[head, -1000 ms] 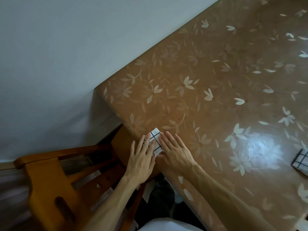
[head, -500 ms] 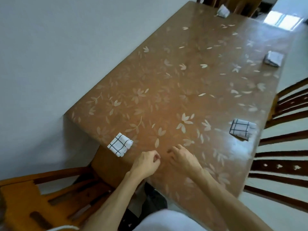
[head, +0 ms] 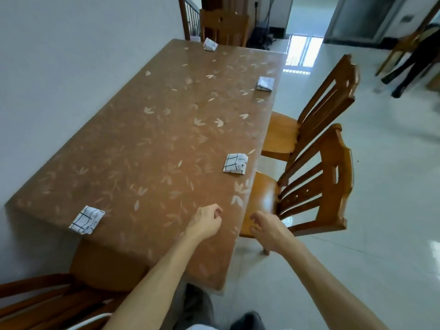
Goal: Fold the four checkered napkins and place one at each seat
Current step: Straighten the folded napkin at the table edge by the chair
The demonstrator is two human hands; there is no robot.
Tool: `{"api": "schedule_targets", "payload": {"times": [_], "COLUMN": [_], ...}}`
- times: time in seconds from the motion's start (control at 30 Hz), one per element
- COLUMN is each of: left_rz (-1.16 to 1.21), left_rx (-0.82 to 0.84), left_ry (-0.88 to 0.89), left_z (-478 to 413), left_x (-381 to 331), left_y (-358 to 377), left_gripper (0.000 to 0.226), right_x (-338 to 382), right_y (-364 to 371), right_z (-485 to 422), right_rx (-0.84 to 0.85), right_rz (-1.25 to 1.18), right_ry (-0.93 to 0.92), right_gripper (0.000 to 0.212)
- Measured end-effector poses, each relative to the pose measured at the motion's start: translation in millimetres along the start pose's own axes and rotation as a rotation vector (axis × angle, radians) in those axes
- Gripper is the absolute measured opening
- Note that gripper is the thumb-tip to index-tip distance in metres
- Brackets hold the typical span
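Several folded checkered napkins lie on the brown flowered table (head: 147,148). One napkin (head: 87,219) sits at the near edge by the near-left chair. A second napkin (head: 235,163) lies at the right edge by the nearer right chair. A third napkin (head: 265,83) lies further along that edge, and a fourth napkin (head: 210,45) lies at the far end. My left hand (head: 206,222) hovers over the near right part of the table with loosely curled fingers, holding nothing. My right hand (head: 267,227) hangs just past the table's right edge, also holding nothing.
A wooden chair (head: 35,303) stands at the near left end. Two wooden chairs (head: 319,186) (head: 326,103) stand along the right side and one chair (head: 223,27) at the far end. A grey wall runs along the left. A person's legs (head: 409,65) show at far right on the tiled floor.
Both hands have lifted off the near napkin and drawn back to the right. The view has risen and now takes in the whole table and its chairs.
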State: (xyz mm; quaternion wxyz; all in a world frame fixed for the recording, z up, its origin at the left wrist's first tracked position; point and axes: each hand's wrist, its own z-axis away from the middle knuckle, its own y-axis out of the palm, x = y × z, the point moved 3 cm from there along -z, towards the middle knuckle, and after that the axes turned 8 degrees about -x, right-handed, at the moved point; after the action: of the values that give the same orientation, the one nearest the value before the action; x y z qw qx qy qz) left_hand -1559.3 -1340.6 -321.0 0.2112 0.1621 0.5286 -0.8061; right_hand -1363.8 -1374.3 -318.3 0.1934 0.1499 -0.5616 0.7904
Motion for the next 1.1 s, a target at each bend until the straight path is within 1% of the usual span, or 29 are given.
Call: {"api": "schedule_targets", "payload": {"times": [0.07,0.23,0.4,0.47,0.53,0.63,0.7,0.73,0.8,0.9,1.0,1.1], "left_rz": [0.019,0.181,0.174,0.157,0.133,0.093,0.032,-0.013,-0.091,-0.110,-0.120,-0.155], "left_rx": [-0.017,-0.094,-0.211,-0.194,-0.189,-0.218,-0.230,-0.238,-0.273,-0.338,-0.377,-0.417], "left_ry": [0.009,-0.004,-0.070,-0.091,-0.096,-0.106,-0.099,-0.083,-0.041,0.008,0.079,0.131], "left_z": [-4,-33,-91,-117,-143,-180,-201,-209,-224,-245,-273,-289], "left_x": [-20,-45,-54,-53,-53,-54,-56,-57,-59,-63,-72,-80], "left_y": [8,16,22,31,40,49,57,62,71,79,75,65], "left_gripper": [0.033,0.032,0.039,0.045,0.053,0.069,0.076,0.075,0.064,0.052,0.048,0.043], "right_x": [-20,-44,-44,-43,-39,-31,-28,-26,-28,-34,-41,-42], "right_y": [-8,-17,-15,-17,-21,-29,-32,-32,-24,-13,-13,-16], "right_z": [-1,-18,-57,-85,-116,-162,-193,-207,-233,-259,-282,-299], "right_rx": [-0.006,-0.031,-0.003,0.007,0.033,0.071,0.069,0.075,0.108,0.141,0.117,0.090], "right_rz": [-0.016,-0.054,-0.016,0.021,0.049,0.078,0.099,0.112,0.125,0.116,0.143,0.190], "right_ry": [0.017,0.028,-0.013,-0.056,-0.113,-0.175,-0.183,-0.183,-0.185,-0.227,-0.217,-0.245], "right_gripper": [0.031,0.030,0.030,0.032,0.039,0.047,0.051,0.052,0.049,0.045,0.047,0.041]}}
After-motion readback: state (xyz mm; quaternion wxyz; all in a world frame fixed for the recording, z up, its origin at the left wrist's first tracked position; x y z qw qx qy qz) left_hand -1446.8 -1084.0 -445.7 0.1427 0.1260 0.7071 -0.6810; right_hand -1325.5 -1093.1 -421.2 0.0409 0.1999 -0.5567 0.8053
